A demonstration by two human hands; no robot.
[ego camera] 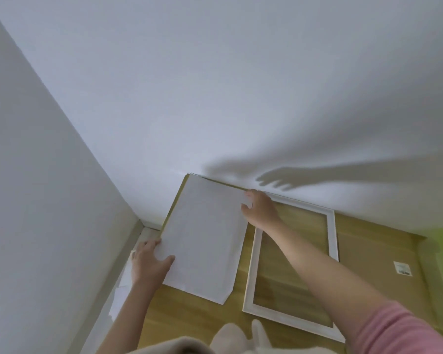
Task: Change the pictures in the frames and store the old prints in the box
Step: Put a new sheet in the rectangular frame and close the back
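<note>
The left hand [149,261] grips the near left edge of a large white sheet [202,233], thumb lying on top and the fingers tucked under the edge. The right hand [260,208] holds the sheet's far right edge near the wall, thumb and fingers pinching the paper. The sheet spans between both hands, lying over a board with a yellowish edge [170,210] along its left side, and its near corner is cut at a slant. Just right of the sheet, under the right forearm, a white picture frame [252,277] lies flat on the wooden floor [189,320]. Farther right is a flat brown cardboard [368,256] with a small label [402,268]. White walls [215,85] meet in the corner behind.
</note>
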